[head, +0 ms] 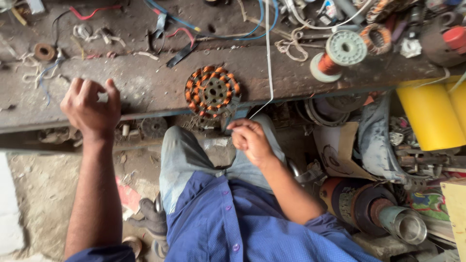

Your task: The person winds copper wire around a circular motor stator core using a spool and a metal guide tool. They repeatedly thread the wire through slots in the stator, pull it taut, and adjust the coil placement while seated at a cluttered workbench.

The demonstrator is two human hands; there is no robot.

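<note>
One wound coil disc [212, 91], orange windings, flat on workbench [145, 87] near front edge. One copper wire spool [340, 54] right of disc; two yellow rolls [432, 116] further right. Bench dusty, littered with wires; dirt floor below. Left hand [91, 109] left of disc, fingers curled on small white piece. Right hand [248, 138] just below disc, pinching white cord [268, 58].

A long, dark and dirty bench [145, 87] is seen across the upper part, its top scratched and stained. Below it, a dusty concrete floor [43, 194] is shown, covered with small debris. A pale block [9, 208] is placed at the left edge. The scene is lit by soft, even daylight.
</note>
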